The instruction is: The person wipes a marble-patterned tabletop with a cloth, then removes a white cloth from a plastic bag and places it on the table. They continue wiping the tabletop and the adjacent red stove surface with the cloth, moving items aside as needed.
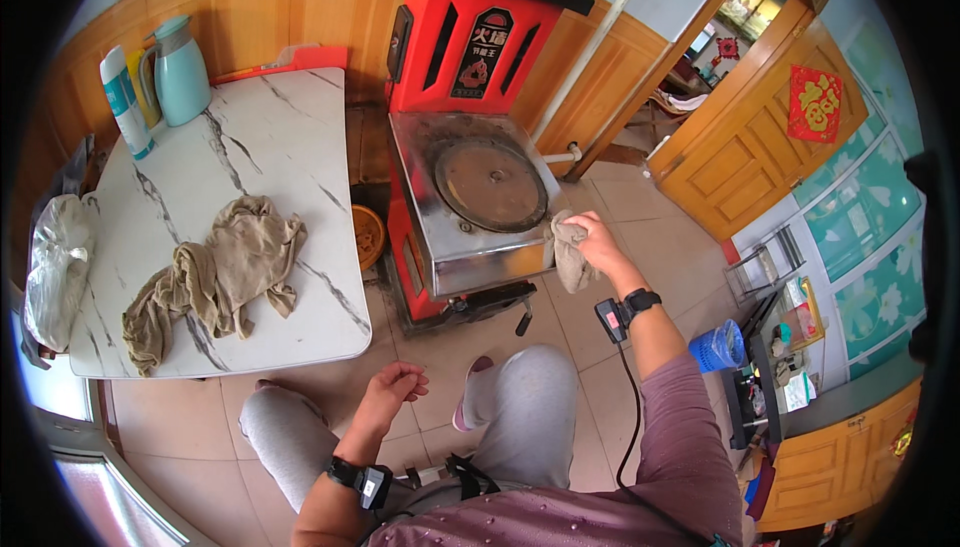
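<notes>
My right hand (598,242) grips a greyish cloth (573,256) against the right front edge of the metal top (487,241) of a red stove (475,44). The cloth hangs down past that edge. A round brown lid (491,184) lies in the stove's top. Over my lap, in front of the stove and table, my left hand (396,389) is held with its fingers loosely curled and nothing in it. Two crumpled brownish cloths (251,247) lie on the marble-patterned table (315,127) to the left.
A light blue jug (180,71) and a spray can (126,108) stand at the table's back left, with a plastic bag (58,277) at its left edge. A handle (524,320) juts from the stove's front. A blue basket (718,346) is at right, below a wooden door (757,134).
</notes>
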Action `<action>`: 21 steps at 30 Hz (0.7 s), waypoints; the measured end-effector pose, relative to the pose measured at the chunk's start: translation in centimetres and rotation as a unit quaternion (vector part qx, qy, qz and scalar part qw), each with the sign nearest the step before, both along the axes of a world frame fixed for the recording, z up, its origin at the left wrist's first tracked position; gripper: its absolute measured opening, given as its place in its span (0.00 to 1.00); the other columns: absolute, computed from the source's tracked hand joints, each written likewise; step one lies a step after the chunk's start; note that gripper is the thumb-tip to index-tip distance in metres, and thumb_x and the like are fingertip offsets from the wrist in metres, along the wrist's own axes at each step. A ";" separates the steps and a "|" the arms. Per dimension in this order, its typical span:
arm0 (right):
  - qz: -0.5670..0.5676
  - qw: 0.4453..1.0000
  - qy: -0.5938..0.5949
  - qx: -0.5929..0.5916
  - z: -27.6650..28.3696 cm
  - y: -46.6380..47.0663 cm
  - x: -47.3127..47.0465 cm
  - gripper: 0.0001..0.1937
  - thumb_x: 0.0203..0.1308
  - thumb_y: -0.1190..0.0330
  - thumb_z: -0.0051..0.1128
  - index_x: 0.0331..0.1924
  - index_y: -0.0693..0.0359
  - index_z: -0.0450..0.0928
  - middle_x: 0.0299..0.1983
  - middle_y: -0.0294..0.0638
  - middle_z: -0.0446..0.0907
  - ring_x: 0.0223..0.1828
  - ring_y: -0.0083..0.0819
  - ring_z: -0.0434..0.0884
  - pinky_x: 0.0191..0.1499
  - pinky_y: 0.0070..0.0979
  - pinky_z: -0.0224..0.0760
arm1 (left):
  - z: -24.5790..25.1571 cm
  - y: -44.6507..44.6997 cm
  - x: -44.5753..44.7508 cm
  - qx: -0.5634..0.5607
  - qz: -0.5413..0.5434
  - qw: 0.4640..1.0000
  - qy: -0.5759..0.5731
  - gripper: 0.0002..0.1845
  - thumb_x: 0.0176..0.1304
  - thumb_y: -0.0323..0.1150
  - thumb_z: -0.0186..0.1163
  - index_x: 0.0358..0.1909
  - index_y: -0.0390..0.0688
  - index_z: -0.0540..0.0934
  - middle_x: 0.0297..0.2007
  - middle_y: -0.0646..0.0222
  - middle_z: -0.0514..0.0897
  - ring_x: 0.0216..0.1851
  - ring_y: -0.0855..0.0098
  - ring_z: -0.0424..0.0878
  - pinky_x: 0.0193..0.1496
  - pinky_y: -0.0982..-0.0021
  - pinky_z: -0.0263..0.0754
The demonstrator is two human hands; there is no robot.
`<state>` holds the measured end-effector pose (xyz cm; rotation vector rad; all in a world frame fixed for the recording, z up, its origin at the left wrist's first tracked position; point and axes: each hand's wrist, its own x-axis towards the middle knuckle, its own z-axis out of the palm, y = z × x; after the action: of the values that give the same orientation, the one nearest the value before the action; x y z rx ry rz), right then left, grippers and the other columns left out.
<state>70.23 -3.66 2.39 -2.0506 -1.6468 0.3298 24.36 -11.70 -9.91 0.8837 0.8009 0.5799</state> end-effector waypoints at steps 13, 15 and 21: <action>-0.107 0.980 -0.138 0.094 -1.3 -0.4 -11.8 0.21 0.49 0.77 0.60 0.49 0.51 0.82 0.53 0.38 0.76 0.57 0.45 0.74 0.59 0.36 0.71 | 0.2 -0.7 -0.6 0.002 0.007 1.000 -0.026 0.11 0.71 0.30 0.55 0.50 0.38 0.78 0.42 0.65 0.85 0.41 0.73 0.83 0.46 0.73 0.75; -0.021 0.986 -0.119 0.114 -1.1 0.0 -15.7 0.21 0.47 0.79 0.59 0.48 0.52 0.83 0.53 0.37 0.76 0.56 0.45 0.74 0.59 0.36 0.71 | 0.1 -0.8 -0.5 0.007 -0.004 1.000 -0.029 0.11 0.71 0.30 0.54 0.50 0.38 0.78 0.42 0.65 0.85 0.42 0.72 0.83 0.47 0.72 0.75; 0.078 0.989 -0.079 0.103 0.3 5.8 -24.4 0.20 0.53 0.77 0.54 0.52 0.51 0.82 0.54 0.37 0.76 0.56 0.46 0.73 0.61 0.39 0.70 | -0.9 -0.9 -0.8 0.026 -0.033 0.999 0.008 0.11 0.70 0.30 0.55 0.50 0.39 0.78 0.42 0.65 0.85 0.42 0.73 0.83 0.46 0.73 0.75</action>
<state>45.86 2.13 2.67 -1.8399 -1.8569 0.0468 23.56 -12.57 -10.78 0.9591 0.7716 0.5386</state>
